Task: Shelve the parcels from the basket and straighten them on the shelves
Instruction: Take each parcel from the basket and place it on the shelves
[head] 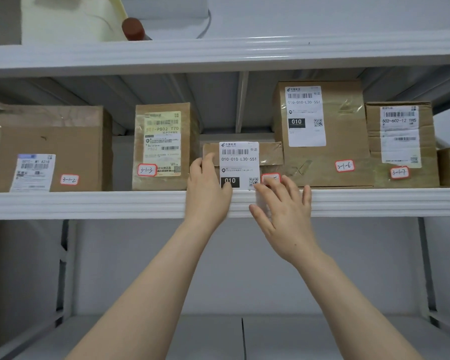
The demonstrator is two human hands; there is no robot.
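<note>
A small flat cardboard parcel point(268, 155) with a white label reading 010-010 L30-551 stands on the middle shelf point(89, 203), between two taller boxes. My left hand point(207, 189) holds its left edge, thumb on the label's lower corner. My right hand point(283, 216) is spread in front of the shelf rim just below the parcel's right side, fingertips near a red-bordered sticker; whether they touch the parcel is unclear. The basket is out of view.
Other cardboard parcels line the same shelf: a wide one point(44, 149) marked 3-1-2, a tall one point(164, 146) marked 3-1-3, a large one point(322, 133) marked 3-1-6 and another point(403, 141) marked 3-1-7. A pale jug point(73, 16) sits on the top shelf.
</note>
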